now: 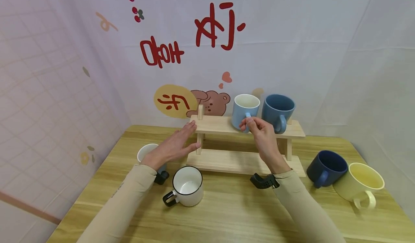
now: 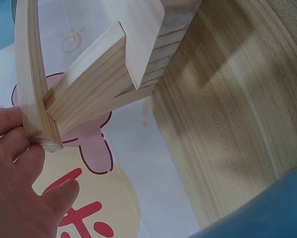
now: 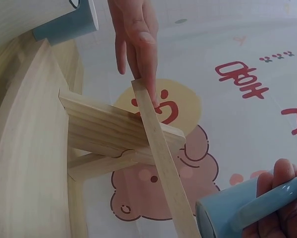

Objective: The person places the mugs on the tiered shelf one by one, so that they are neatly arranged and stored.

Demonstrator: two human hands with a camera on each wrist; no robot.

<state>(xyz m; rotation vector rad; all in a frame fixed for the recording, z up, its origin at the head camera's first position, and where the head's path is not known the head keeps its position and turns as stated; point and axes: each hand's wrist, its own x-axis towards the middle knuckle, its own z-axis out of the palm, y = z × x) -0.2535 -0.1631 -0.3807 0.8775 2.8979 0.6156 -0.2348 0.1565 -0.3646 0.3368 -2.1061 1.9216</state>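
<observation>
A light blue mug [image 1: 238, 114] with a white inside stands upright on the top board of a two-tier wooden rack [image 1: 214, 125]. My right hand [image 1: 267, 142] pinches this mug's handle, and the right wrist view shows the fingers around the handle [image 3: 267, 206]. My left hand [image 1: 173, 145] touches the left end of the top board with its fingertips, fingers fairly straight and thumb apart; the left wrist view shows the fingers [image 2: 12, 141] against the board's end. A darker blue mug [image 1: 275, 108] stands just right of the light blue one.
On the table [image 1: 227, 214], a white mug with black rim [image 1: 191, 190] stands front left. Behind my left forearm is a partly hidden mug [image 1: 146, 151] with a white inside. A navy mug [image 1: 325, 169] and a pale yellow mug [image 1: 356, 183] stand at the right. A printed cloth [image 1: 291, 37] hangs behind.
</observation>
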